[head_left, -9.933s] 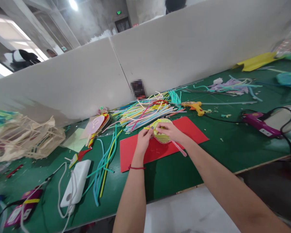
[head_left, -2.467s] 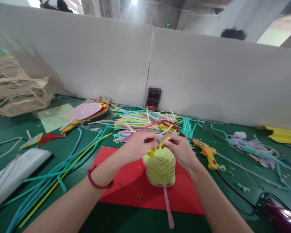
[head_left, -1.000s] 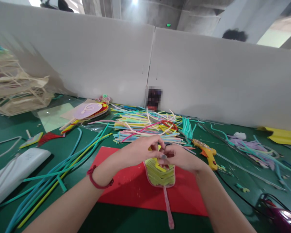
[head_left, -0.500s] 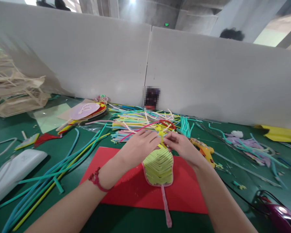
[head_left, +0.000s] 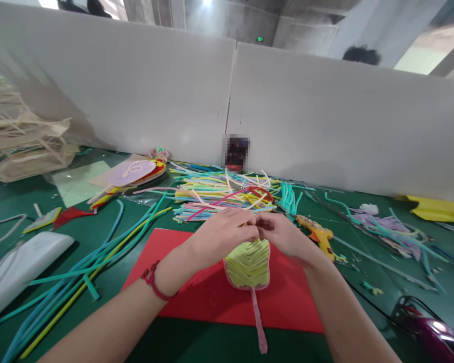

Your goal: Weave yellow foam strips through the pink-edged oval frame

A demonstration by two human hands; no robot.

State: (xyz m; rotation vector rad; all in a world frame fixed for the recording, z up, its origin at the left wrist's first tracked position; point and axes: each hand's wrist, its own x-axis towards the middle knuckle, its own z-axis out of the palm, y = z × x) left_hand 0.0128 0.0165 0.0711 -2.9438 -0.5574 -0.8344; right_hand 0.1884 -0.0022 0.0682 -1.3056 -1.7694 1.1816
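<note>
A small fan point(head_left: 247, 267) of yellow-green pipe cleaners in a V pattern, with a pink rim and a pink handle point(head_left: 259, 322), lies on a red sheet point(head_left: 196, 302). My left hand point(head_left: 227, 232) and my right hand point(head_left: 280, 232) meet over the fan's top edge, fingers bent and fingertips together. Between them they pinch a yellow pipe cleaner piece, now mostly covered by the fingers. The top of the fan is hidden beneath both hands.
Behind the hands lies a heap of coloured pipe cleaners point(head_left: 212, 194). A yellow glue gun point(head_left: 320, 234) rests to the right, its cable running toward a purple device point(head_left: 435, 327). Long blue and green pipe cleaners point(head_left: 98, 262) and a white power strip point(head_left: 30, 267) are at left.
My hands have closed together over the fan's top, the left sliding slightly right and down. The yellow piece that showed between them is now mostly hidden.
</note>
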